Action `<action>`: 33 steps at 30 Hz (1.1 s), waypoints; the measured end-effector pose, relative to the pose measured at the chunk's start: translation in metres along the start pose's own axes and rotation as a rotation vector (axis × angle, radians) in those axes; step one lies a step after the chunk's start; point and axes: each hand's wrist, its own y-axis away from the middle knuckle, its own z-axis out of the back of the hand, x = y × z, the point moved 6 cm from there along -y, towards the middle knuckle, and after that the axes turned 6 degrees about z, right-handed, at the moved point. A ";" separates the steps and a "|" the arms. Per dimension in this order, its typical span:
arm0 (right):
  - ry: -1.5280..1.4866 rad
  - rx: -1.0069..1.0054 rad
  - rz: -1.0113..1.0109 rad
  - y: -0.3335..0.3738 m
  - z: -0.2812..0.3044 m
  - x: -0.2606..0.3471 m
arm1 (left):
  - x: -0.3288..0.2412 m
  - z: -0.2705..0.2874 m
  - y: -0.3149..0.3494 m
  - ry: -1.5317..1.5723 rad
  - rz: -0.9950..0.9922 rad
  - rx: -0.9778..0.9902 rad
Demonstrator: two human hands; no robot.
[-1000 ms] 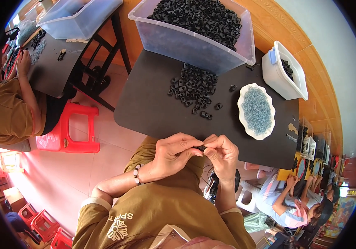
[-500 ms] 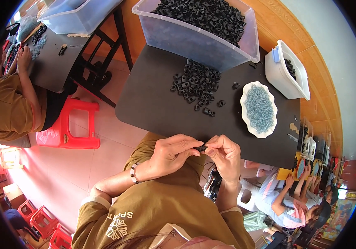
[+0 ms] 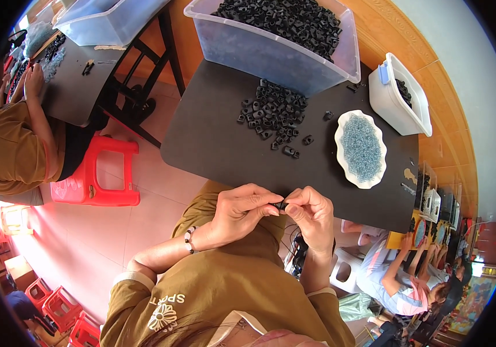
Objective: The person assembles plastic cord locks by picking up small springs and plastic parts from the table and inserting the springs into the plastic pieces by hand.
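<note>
- In the head view, the left hand [image 3: 239,214] is almost closed: its thumb and bent fingers pinch one end of a small black piece [image 3: 281,205].
- The right hand [image 3: 312,217] pinches the other end, with thumb and forefinger close together and the other fingers curled.
- The piece is between the two hands, near the middle of the table's near edge. The fingertips cover most of it, so I cannot tell its full shape.
- The table [image 3: 207,139] has a smooth, dark, matt top. Its near left corner is rounded, and a pale, worn-looking patch [image 3: 409,174] shows by the right edge.
- At the far edge stands a big tub [image 3: 259,52] of cloudy, bluish clear plastic, filled with black parts [image 3: 282,23].
- In front of the tub spreads a loose pile [image 3: 274,110] of hollow, hard-looking black parts, with a few single ones lying apart toward the near edge.
- Toward the right edge is a white oval dish [image 3: 364,184] with wavy rim. It holds many tiny grains [image 3: 360,147], blue-grey, shiny and glassy-looking.
- At the far right corner stands a white plastic box [image 3: 386,110] with a blue latch; some black parts are inside.
- A bracelet [image 3: 188,240] of round dark and pale beads circles the left wrist.
</note>
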 end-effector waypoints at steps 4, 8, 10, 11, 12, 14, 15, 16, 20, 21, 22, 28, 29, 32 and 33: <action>0.052 -0.024 0.011 0.003 -0.001 0.002 | -0.007 0.000 0.002 -0.141 -0.097 -0.003; 0.158 -0.027 0.003 0.007 -0.002 0.006 | -0.012 0.000 0.004 -0.177 -0.151 -0.017; 0.165 -0.032 0.006 0.007 -0.005 0.010 | -0.019 -0.001 0.004 -0.236 -0.248 -0.017; 0.173 -0.037 0.010 0.007 -0.005 0.013 | -0.020 -0.001 0.004 -0.236 -0.248 -0.017; 0.173 -0.037 0.009 0.008 -0.006 0.015 | -0.023 -0.002 0.004 -0.263 -0.287 -0.017; 0.207 -0.032 0.015 0.008 -0.007 0.018 | -0.028 -0.003 0.005 -0.291 -0.326 -0.018; 0.207 -0.033 0.016 0.008 -0.008 0.019 | -0.031 -0.003 0.006 -0.321 -0.353 -0.019; 0.235 -0.034 0.036 0.009 -0.008 0.022 | -0.033 -0.004 0.007 -0.352 -0.380 -0.019; 0.279 -0.044 0.046 0.012 -0.007 0.021 | -0.034 -0.005 0.007 -0.358 -0.386 -0.030; 0.279 -0.045 0.047 0.012 -0.008 0.020 | -0.034 -0.005 0.007 -0.365 -0.387 -0.035; 0.303 -0.064 0.084 0.011 -0.010 0.020 | -0.033 -0.005 0.006 -0.372 -0.388 -0.040; 0.153 -0.103 0.056 0.004 -0.004 0.012 | -0.030 -0.002 -0.003 -0.354 -0.297 -0.096; 0.036 -0.090 -0.010 0.003 -0.003 0.007 | -0.031 -0.001 -0.003 -0.354 -0.297 -0.096; -0.111 -0.077 -0.045 0.001 -0.003 0.003 | -0.031 0.000 -0.005 -0.298 -0.268 -0.074; -0.112 -0.078 -0.046 0.001 -0.001 -0.001 | -0.028 0.001 -0.005 -0.268 -0.218 -0.061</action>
